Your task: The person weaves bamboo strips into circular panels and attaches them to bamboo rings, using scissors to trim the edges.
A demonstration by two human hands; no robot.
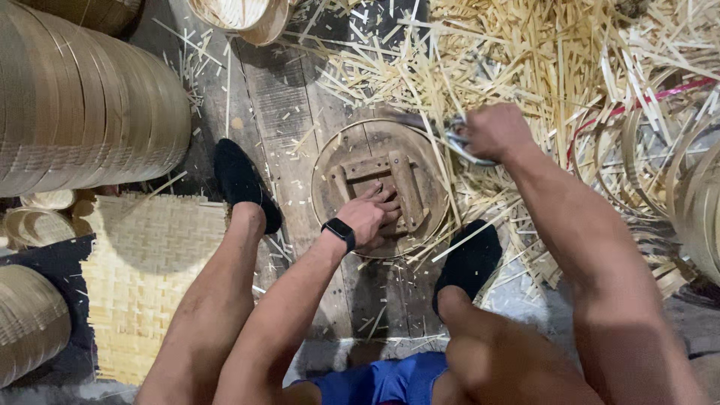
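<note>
Stacked bamboo hoops [82,105]: large drum-shaped stack, well left of the left-hand fingers [384,199], lying on its side. Smaller stack [30,319] further left and lower.

Woven bamboo mat [142,277]: flat on the floor, left of and below the same fingers, pale yellow, edges frayed.

Round basket [244,16]: above and left of those fingers, cut off by the frame edge.

Bamboo strips [525,60]: deep loose heap above and around the right-hand fingers [480,133].

Loose hoops [675,172]: right of those fingers, tangled, with a red band [637,101] among them.

Plank floor [281,112]: dark, worn, littered with splinters.
</note>
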